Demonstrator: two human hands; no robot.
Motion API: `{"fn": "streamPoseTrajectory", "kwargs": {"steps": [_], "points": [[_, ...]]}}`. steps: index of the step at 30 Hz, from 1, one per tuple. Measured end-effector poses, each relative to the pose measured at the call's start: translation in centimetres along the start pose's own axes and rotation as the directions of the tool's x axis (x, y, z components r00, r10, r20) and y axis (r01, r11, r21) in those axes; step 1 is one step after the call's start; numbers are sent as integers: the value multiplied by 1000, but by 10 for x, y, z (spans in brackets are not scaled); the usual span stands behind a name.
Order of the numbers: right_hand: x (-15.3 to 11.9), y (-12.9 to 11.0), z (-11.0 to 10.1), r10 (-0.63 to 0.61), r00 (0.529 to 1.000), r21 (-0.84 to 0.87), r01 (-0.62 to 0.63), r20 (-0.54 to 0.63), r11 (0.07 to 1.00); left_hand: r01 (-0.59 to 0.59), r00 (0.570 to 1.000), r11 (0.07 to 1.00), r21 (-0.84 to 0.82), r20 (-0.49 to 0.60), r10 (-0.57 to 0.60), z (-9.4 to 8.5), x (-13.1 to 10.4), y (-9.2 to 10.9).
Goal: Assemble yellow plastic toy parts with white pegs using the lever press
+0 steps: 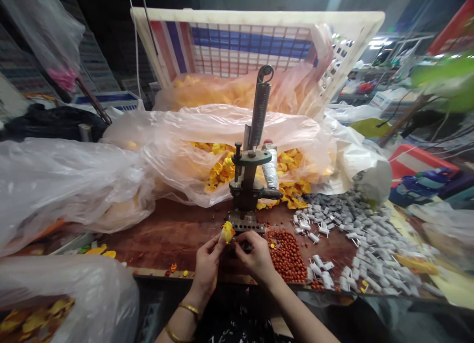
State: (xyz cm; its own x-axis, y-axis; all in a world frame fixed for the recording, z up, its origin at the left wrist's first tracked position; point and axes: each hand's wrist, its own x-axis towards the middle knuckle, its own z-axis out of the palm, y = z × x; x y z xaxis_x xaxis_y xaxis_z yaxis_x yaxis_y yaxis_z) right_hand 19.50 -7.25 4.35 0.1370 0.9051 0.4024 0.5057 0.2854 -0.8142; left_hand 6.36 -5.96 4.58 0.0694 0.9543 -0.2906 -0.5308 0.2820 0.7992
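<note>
My left hand [209, 259] pinches a small yellow plastic piece [227, 232] with an orange patch on its right side, held upright at the fingertips. Close beside it, my right hand [255, 256] has its thumb and fingers pressed together; what they hold, if anything, is too small to make out. Both hands are just in front of a metal hand press [245, 185], which has a tall spring and a foil-wrapped handle [270, 168]. A shallow tray of reddish-brown beads [287, 254] lies right of my right hand.
Many grey-white parts with metal pins [370, 244] spread over the right of the brown table [159, 239]. Behind the press, an open plastic bag [166, 160] holds yellow pieces [222, 170]. A white crate [259, 17] stands at the back. More plastic bags [66, 180] lie left.
</note>
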Motion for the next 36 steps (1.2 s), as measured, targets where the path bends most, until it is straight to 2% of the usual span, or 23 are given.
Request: {"fn": "streamPoseTrajectory", "kwargs": {"steps": [2, 4, 7, 9, 13, 17, 21, 25, 27, 29, 31, 33, 35, 36], "points": [[1, -3, -1, 64, 998, 66, -63, -2, 996, -6, 1000, 1000, -10, -8, 6, 0, 0, 1], [1, -5, -2, 164, 986, 202, -165, 20, 965, 21, 1000, 999, -31, -6, -21, 0, 0, 2], [0, -6, -2, 309, 947, 446, -314, 87, 838, 98, 995, 993, -70, 10, -97, 0, -3, 3], [-1, -5, 0, 367, 922, 553, -371, 124, 746, 144, 989, 984, -102, 28, -142, 0, -4, 3], [-3, -3, 2, 411, 901, 635, -398, 136, 663, 228, 973, 960, -163, 71, -219, 1, -6, 1], [-5, -2, 4, 404, 910, 623, -371, 95, 689, 266, 964, 949, -170, 73, -257, 1, -6, -3], [-8, -3, 0, 313, 950, 533, -272, 14, 801, 254, 966, 947, -195, 94, -240, 5, -8, -2], [-7, -3, -9, 110, 993, 309, -91, -45, 947, 174, 983, 971, -165, 91, -160, 8, -11, 0], [-3, 2, -10, -1, 1000, 159, 5, -25, 987, 93, 994, 992, -81, 59, -88, 5, -7, -2], [4, 10, -5, -64, 997, -41, 65, 31, 997, -14, 999, 996, 84, 34, 11, 1, 5, -6], [13, 20, 3, -47, 995, -275, 71, 93, 959, -157, 988, 939, 306, 44, 151, -4, 24, -10], [21, 32, 6, 36, 992, -442, 20, 118, 897, -305, 952, 817, 490, 119, 284, -6, 46, -14], [32, 43, -2, 114, 991, -472, -66, 73, 879, -408, 912, 695, 592, 235, 336, -5, 66, -14], [40, 48, -12, 138, 990, -439, -119, 12, 890, -447, 894, 644, 620, 303, 329, -4, 73, -13]]}}
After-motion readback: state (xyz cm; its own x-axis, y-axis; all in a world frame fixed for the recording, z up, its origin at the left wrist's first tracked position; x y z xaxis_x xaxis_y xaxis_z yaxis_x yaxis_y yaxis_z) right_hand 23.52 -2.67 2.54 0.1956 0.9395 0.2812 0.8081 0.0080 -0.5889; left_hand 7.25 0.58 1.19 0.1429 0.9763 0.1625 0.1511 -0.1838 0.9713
